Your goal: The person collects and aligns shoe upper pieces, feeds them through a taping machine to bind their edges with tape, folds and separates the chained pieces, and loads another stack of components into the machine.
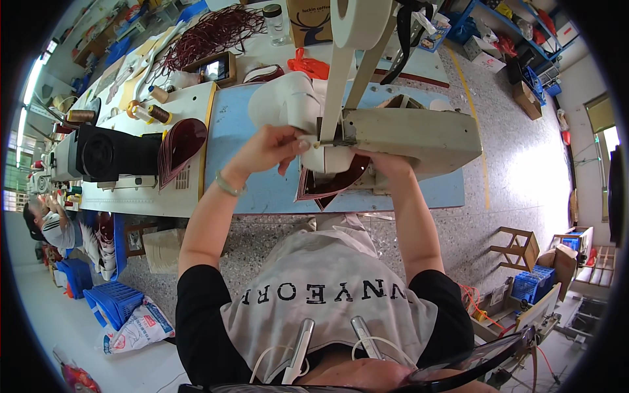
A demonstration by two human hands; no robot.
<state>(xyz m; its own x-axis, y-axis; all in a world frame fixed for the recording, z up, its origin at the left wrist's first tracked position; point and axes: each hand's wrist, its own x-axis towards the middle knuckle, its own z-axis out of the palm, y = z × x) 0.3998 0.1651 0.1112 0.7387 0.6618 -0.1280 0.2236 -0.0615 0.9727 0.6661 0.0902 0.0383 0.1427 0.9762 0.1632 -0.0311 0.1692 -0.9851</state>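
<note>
My left hand (272,149) is closed, its thumb and fingertips pinching the edge of a white curved sheet piece (325,159) beside the machine's working point. My right hand (391,165) reaches in at the other side of that piece; its fingers are mostly hidden by the piece and the beige machine arm (419,139). A strip of white tape (333,85) runs down from a tape roll (362,21) to the working point. Dark red layered pieces (321,186) hang below the white one. More white curved pieces (283,101) lie just beyond my left hand.
The machine stands on a blue tabletop (229,141). Left of it, a white table carries a black-and-white sewing machine (105,154), thread spools (159,114) and dark red pieces (185,145). A heap of dark red strips (213,36) lies farther back. Another person (56,226) is at far left.
</note>
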